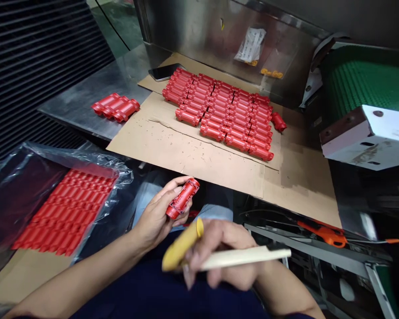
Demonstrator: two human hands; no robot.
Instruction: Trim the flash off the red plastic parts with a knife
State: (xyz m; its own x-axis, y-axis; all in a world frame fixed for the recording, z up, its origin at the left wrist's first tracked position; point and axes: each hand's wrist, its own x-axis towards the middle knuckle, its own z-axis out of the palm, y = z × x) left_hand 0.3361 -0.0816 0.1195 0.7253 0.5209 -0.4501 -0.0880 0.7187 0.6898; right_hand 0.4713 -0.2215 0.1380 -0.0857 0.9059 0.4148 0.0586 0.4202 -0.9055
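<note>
Red part [183, 199] gripped by left hand [162, 207] just before cardboard-covered counter [75, 104], pale-handled tool [244, 258] held by right hand [231, 243], red rows [216, 108] spread beyond, phone [166, 72] laid beside them, right end flanked by green belt [369, 79].

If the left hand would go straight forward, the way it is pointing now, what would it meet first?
Probably the near edge of the flat brown cardboard sheet, with the shiny red cylinder in the left hand leading. Depth is unclear: the hand might pass above or below that edge.
</note>
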